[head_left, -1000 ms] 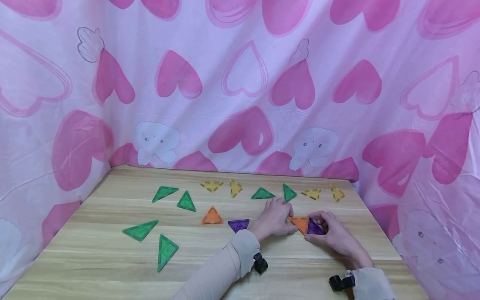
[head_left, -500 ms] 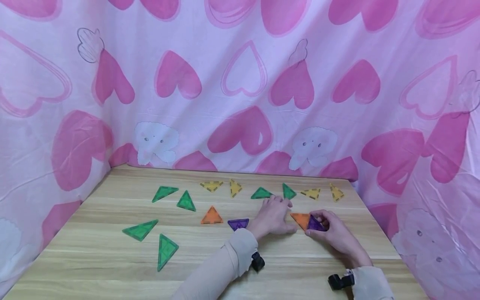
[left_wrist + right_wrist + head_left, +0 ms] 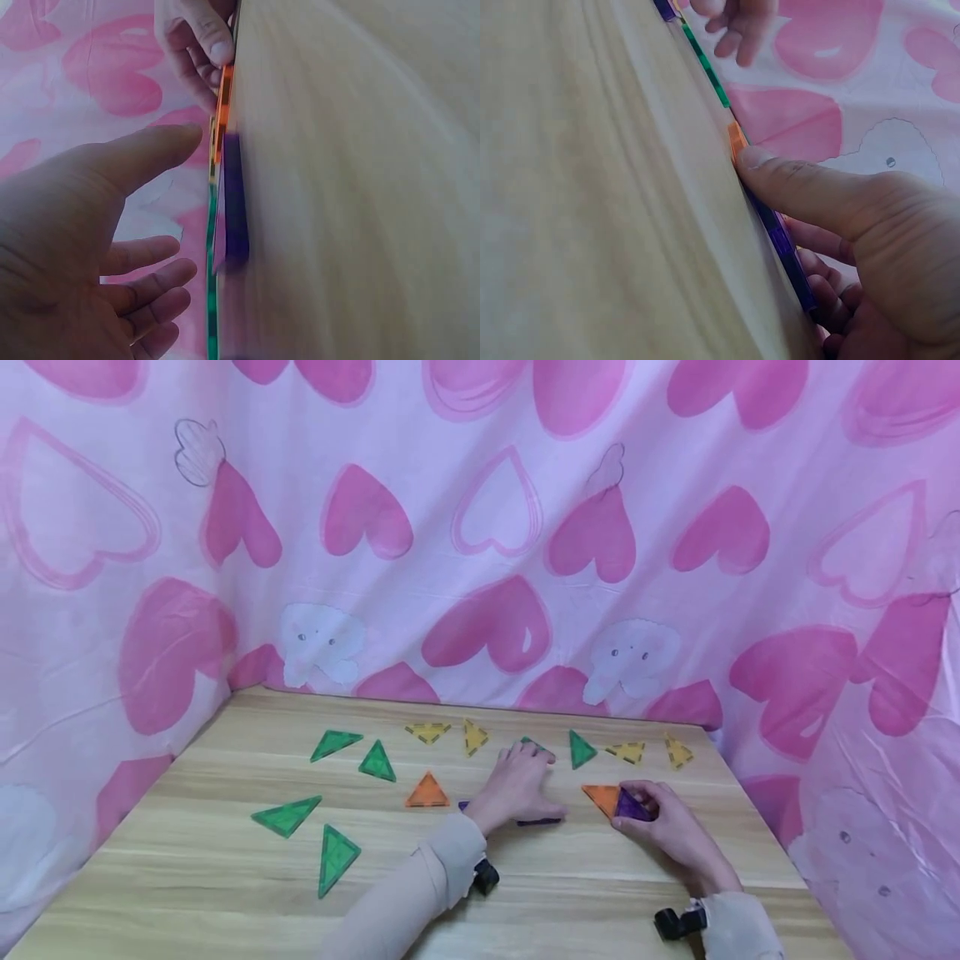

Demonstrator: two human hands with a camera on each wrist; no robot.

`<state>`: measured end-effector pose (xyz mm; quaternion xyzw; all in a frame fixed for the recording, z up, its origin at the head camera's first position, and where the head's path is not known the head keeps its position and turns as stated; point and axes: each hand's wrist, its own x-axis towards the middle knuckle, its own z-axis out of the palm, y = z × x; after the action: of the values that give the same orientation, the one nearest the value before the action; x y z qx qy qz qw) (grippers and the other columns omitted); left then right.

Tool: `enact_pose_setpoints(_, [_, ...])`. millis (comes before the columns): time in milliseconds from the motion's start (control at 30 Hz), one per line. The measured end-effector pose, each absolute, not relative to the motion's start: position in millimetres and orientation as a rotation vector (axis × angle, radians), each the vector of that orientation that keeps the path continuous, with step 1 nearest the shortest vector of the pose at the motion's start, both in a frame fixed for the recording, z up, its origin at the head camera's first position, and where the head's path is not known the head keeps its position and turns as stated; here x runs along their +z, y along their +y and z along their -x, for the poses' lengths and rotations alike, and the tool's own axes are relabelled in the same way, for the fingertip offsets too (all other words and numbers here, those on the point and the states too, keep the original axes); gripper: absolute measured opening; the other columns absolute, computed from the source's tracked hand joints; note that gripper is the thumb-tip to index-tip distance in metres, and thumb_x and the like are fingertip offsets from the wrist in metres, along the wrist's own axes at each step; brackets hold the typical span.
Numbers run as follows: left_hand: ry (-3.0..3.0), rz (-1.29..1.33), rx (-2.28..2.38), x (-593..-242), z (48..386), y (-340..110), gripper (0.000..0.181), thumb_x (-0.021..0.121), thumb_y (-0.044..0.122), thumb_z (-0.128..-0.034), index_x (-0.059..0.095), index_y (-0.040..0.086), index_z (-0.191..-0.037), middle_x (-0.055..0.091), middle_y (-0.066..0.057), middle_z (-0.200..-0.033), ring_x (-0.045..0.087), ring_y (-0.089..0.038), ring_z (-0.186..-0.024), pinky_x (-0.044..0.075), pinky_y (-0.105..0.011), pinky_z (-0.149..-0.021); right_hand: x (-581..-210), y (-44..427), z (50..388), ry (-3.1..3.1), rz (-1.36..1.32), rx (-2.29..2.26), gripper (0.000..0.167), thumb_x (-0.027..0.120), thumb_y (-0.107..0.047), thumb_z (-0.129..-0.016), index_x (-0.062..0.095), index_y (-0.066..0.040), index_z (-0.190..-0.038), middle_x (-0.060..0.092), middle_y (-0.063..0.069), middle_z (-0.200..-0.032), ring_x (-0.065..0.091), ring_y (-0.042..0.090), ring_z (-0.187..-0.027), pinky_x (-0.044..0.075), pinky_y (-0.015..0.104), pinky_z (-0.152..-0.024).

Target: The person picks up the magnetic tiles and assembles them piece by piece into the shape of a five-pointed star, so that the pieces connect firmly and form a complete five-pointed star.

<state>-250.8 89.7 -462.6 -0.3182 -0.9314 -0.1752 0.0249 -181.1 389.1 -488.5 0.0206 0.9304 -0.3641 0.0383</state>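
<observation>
My right hand (image 3: pixel 670 823) pinches a purple triangular tile (image 3: pixel 632 807) between thumb and fingers, low over the table. An orange triangular tile (image 3: pixel 600 797) adjoins its left edge. My left hand (image 3: pixel 513 789) hovers left of them, thumb and fingers spread around nothing in the left wrist view. Below it lies a purple triangular tile (image 3: pixel 540 821), mostly covered from the head view; another purple tile (image 3: pixel 463 806) peeks out at the left wrist. Past the left fingertips, a green triangular tile (image 3: pixel 532 743) is partly hidden.
Another orange triangle (image 3: pixel 427 791) lies left of my left hand. Several green triangles (image 3: pixel 339 858) are spread at the left, and one green triangle (image 3: pixel 581 749) lies behind my hands. Yellow triangles (image 3: pixel 475 737) line the back of the wooden table (image 3: pixel 187 877). A pink heart-print curtain (image 3: pixel 487 635) surrounds it.
My left hand has moved left, away from the orange tile, uncovering part of a purple tile. The right hand keeps its pinch on its purple tile. The head view has shifted slightly.
</observation>
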Motion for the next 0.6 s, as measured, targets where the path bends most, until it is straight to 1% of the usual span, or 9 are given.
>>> enact_pose_setpoints(100, [-2.883,0.978,-0.550,-463.2,250.6,77.9,0.086,0.089,0.068,-0.0866,0.068,0.013,-0.150,0.067,-0.005,-0.146,0.056,-0.027,-0.137,0.046,-0.048,-0.115,-489.2,389.7,183.9,2.855,-0.046,-1.118,0.083,0.092,-0.048,-0.091,0.058,-0.014,-0.158,0.058,0.018,-0.143,0.058,0.038,-0.129,0.049,0.058,-0.108])
enact_pose_setpoints(200, [-2.892,0.971,-0.536,-464.0,248.7,67.4,0.085,0.089,0.071,-0.0841,0.071,0.014,-0.144,0.069,-0.003,-0.143,0.056,-0.027,-0.137,0.044,-0.049,-0.118,-489.5,391.2,187.4,2.875,0.006,-1.098,0.081,0.093,-0.046,-0.091,0.059,-0.013,-0.157,0.060,0.016,-0.137,0.060,0.033,-0.122,0.050,0.048,-0.102])
enact_pose_setpoints(267, [-2.903,0.972,-0.524,-464.5,246.7,61.6,0.081,0.090,0.073,-0.0823,0.074,0.015,-0.137,0.070,-0.001,-0.140,0.056,-0.026,-0.136,0.043,-0.050,-0.121,-489.1,392.1,189.4,2.878,0.017,-1.091,0.080,0.093,-0.045,-0.091,0.060,-0.013,-0.156,0.061,0.016,-0.136,0.059,0.032,-0.120,0.049,0.044,-0.098])
enact_pose_setpoints(333, [-2.918,0.972,-0.515,-464.3,244.5,56.8,0.077,0.092,0.073,-0.0799,0.076,0.016,-0.128,0.071,0.000,-0.134,0.057,-0.024,-0.132,0.042,-0.049,-0.121,-489.4,392.6,191.2,2.875,0.018,-1.093,0.079,0.093,-0.046,-0.091,0.060,-0.014,-0.156,0.061,0.015,-0.137,0.059,0.031,-0.120,0.049,0.044,-0.098])
enact_pose_setpoints(400, [-2.929,0.975,-0.506,-463.8,242.4,53.3,0.072,0.094,0.072,-0.0776,0.076,0.017,-0.120,0.072,0.002,-0.128,0.057,-0.022,-0.126,0.044,-0.046,-0.117,-489.9,392.5,192.8,2.870,0.004,-1.101,0.078,0.093,-0.047,-0.091,0.061,-0.016,-0.154,0.062,0.014,-0.139,0.058,0.031,-0.122,0.048,0.045,-0.099])
enact_pose_setpoints(467, [-2.937,0.981,-0.511,-463.0,240.8,51.2,0.068,0.097,0.070,-0.0756,0.076,0.017,-0.114,0.071,0.004,-0.120,0.057,-0.020,-0.119,0.046,-0.041,-0.109,-490.7,392.0,193.9,2.856,0.000,-1.125,0.076,0.093,-0.047,-0.092,0.061,-0.017,-0.154,0.062,0.013,-0.141,0.057,0.031,-0.124,0.047,0.045,-0.101])
enact_pose_setpoints(533, [-2.945,0.988,-0.526,-462.3,240.0,50.2,0.063,0.099,0.066,-0.0743,0.076,0.017,-0.107,0.071,0.006,-0.111,0.056,-0.018,-0.111,0.045,-0.037,-0.100,-491.5,391.2,194.6,2.853,0.014,-1.142,0.075,0.092,-0.045,-0.093,0.061,-0.017,-0.154,0.062,0.013,-0.143,0.057,0.030,-0.126,0.048,0.046,-0.103])
enact_pose_setpoints(600, [-2.953,0.990,-0.545,-462.1,239.3,50.1,0.060,0.101,0.063,-0.0743,0.077,0.017,-0.105,0.071,0.009,-0.106,0.055,-0.016,-0.106,0.044,-0.034,-0.095,-492.4,390.2,194.5,2.857,0.045,-1.152,0.073,0.092,-0.044,-0.094,0.061,-0.015,-0.154,0.062,0.014,-0.144,0.058,0.032,-0.129,0.049,0.048,-0.105])
